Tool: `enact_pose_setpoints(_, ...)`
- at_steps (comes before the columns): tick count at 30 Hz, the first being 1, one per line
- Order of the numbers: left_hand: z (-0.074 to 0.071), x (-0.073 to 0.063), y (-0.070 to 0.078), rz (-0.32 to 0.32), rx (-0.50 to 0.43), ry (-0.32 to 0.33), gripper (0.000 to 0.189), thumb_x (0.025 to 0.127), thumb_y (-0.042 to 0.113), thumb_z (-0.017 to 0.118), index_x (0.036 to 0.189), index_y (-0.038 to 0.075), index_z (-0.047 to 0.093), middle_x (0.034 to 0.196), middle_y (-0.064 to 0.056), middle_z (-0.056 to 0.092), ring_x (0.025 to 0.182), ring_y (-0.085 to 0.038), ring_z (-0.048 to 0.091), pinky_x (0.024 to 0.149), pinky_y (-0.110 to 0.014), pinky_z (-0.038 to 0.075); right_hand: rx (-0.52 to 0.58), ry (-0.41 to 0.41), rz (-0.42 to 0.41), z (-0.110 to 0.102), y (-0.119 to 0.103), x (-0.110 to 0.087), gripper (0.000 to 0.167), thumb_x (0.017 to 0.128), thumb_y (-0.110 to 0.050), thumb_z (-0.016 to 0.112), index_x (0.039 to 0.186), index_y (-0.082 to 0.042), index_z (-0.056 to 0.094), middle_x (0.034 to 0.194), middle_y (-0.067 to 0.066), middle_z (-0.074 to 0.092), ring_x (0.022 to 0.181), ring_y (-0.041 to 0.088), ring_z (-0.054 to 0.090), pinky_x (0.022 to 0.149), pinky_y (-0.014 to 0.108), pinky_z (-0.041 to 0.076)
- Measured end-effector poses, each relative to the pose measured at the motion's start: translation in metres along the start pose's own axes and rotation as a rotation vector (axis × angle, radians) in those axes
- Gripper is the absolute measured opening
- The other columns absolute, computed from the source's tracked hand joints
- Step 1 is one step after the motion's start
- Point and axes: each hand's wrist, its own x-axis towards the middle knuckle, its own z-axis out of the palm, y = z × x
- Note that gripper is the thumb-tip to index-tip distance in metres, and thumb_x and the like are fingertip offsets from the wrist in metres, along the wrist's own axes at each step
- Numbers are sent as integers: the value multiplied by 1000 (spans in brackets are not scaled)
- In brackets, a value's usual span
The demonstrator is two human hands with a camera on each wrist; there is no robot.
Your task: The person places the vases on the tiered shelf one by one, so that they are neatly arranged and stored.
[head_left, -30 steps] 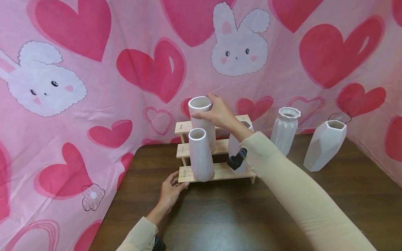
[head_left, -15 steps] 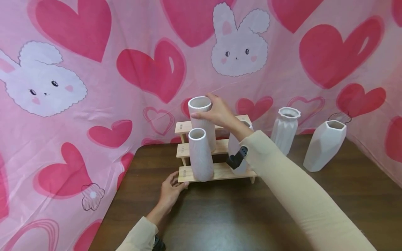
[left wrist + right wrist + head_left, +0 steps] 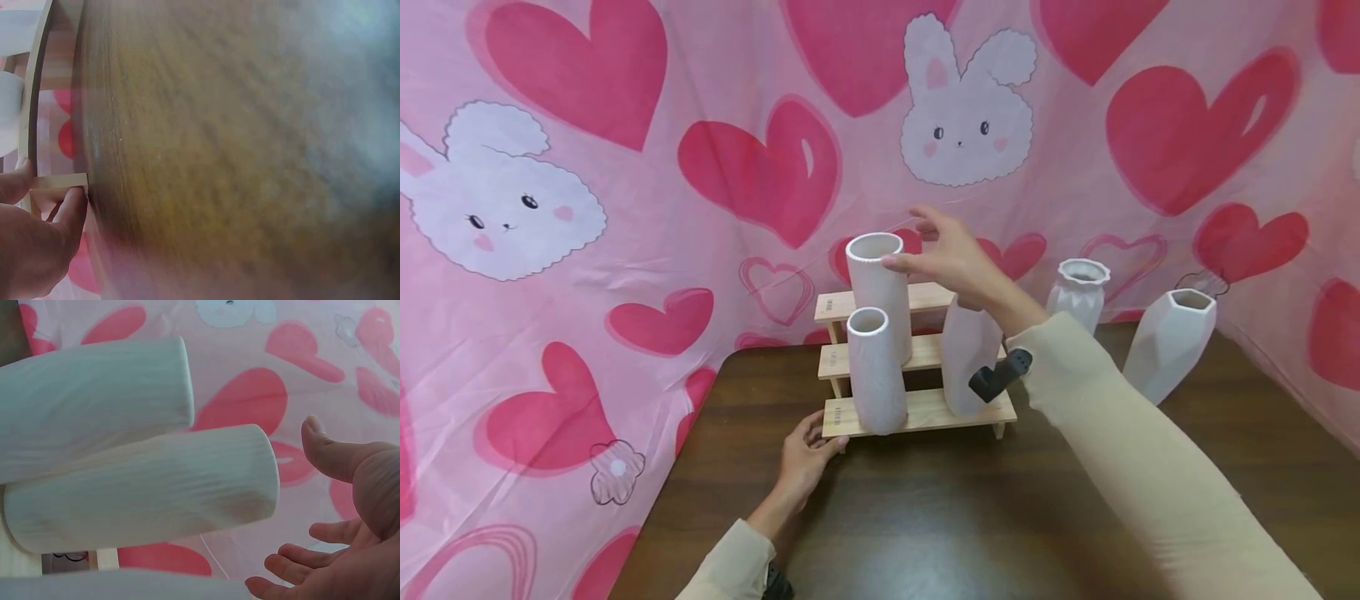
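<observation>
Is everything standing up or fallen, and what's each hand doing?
Pale wooden three-tier stand: upright on brown wood-grained table
Tall white ribbed cylindrical vase: upright, middle tier
White tapered vase: upright, bottom tier, left
White bulging vase: upright, bottom tier, right, partly hidden
White fluted vase: upright, partly hidden
White faceted vase: upright
Bare left hand: gripping the stand
Bare right hand: empty, not touching the ribbed vase

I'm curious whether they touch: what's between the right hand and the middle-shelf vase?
Nothing: the right wrist view shows a bare gap between right hand and vase, pink cloth behind.

Pink backdrop (image 3: pixel 867 158) (hearts (image 3: pixel 767 175), bunnies (image 3: pixel 966 137)), brown tabletop (image 3: pixel 917 508)
</observation>
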Motion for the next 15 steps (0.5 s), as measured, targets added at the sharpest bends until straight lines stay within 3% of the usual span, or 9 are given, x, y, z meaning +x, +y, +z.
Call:
enact_pose_setpoints(5,0,-1,-1,22,19,5,61,82,1,74,135,-8,45,108,-23,66,92,-23,67,71,-28,56,-23,33,-16,-18,14,-12,87,78,-37,81,149,-20,34,147,11,42,132,30,42,102,53,40)
enact_pose_setpoints(15,0,-1,0,-18,13,4,59,83,0,73,135,-4,47,111,-22,66,95,-25,66,74,-30,56,-52,134,29,-67,48,-47,85,81,-40,77,150,-20,32,149,12,40,132,36,40,103,58,36)
